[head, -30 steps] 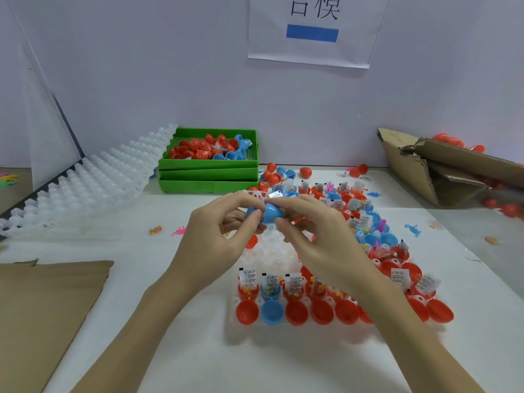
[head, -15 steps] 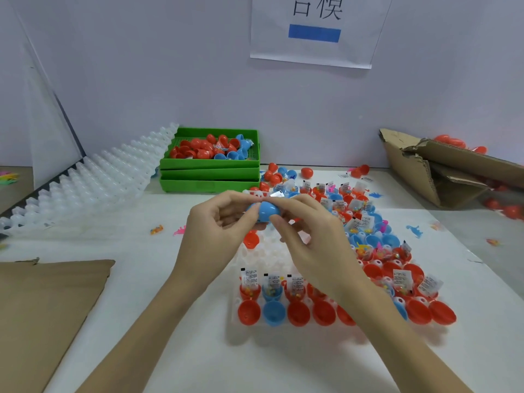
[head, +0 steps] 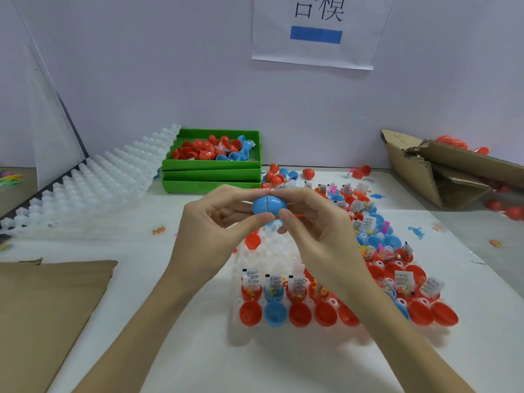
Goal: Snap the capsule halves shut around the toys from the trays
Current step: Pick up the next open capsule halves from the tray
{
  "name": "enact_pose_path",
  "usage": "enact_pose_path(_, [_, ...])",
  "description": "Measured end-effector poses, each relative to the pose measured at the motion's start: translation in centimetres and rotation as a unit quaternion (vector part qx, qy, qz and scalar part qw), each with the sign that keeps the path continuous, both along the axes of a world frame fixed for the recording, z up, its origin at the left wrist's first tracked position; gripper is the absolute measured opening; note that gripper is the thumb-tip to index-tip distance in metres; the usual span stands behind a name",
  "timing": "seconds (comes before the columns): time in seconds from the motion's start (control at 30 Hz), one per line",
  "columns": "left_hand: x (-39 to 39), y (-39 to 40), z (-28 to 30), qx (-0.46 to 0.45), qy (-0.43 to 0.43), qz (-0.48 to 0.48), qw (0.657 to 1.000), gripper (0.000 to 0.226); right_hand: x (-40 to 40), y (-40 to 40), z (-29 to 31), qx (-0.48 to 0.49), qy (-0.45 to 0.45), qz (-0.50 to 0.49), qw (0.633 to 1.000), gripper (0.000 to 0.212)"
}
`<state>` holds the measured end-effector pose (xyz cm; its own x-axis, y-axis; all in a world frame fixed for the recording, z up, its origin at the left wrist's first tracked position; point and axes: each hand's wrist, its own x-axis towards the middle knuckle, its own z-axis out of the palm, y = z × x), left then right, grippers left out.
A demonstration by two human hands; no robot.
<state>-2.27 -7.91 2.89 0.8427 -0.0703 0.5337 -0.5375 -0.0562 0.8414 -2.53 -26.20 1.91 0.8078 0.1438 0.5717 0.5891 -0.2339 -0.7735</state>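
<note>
A blue egg-shaped capsule [head: 268, 204] is held above the table between both hands, its two halves joined with a thin seam showing. My left hand [head: 215, 231] pinches its left half with thumb and fingers. My right hand [head: 317, 231] pinches the right half. Below them lies a clear plastic tray [head: 272, 256] with open red and blue capsule halves [head: 300, 314] and small bagged toys [head: 273, 285] with white labels standing in cups. My right forearm hides part of the tray.
A stack of green trays [head: 211, 177] holding red and blue capsules stands at the back. Empty clear trays [head: 93, 188] lean at the left. Brown cardboard [head: 42, 307] lies front left, a torn cardboard box [head: 442, 177] back right. Loose capsules and small toys lie scattered.
The hands have pressed the blue capsule's halves together and turned it, so more of the capsule now shows between the fingers. The hands stay at about the same spot.
</note>
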Motion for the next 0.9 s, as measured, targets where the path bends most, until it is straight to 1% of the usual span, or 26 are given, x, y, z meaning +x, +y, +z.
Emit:
enact_pose_path(0.13, [0.0,0.1,-0.2,-0.001,-0.018,0.013,1.000,0.038,-0.1,0.0,0.0,0.001,-0.009,0.006,1.000,0.028])
enact_pose_path(0.33, [0.0,0.4,-0.2,-0.005,-0.014,0.014,1.000,0.035,-0.2,0.0,0.2,0.068,0.036,0.040,0.996,0.026])
enact_pose_path(0.5, [0.4,0.7,-0.3,0.012,-0.028,0.013,0.999,0.035,-0.2,-0.1,0.2,0.071,0.034,0.043,0.996,0.024])
enact_pose_path(0.67, [0.5,0.3,-0.8,0.061,-0.084,0.054,0.993,0.037,-0.2,0.1,0.2,0.052,0.025,0.019,0.998,0.027])
enact_pose_path(0.8, [0.5,0.1,-1.3,0.125,-0.159,0.116,0.972,0.033,-0.5,0.7,-0.2,0.053,0.057,0.018,0.997,0.034])
enact_pose_path(0.9, [0.2,-0.4,-1.5,0.166,-0.205,0.146,0.954,0.028,-0.9,1.5,-0.6,0.051,0.042,-0.009,0.998,0.038])
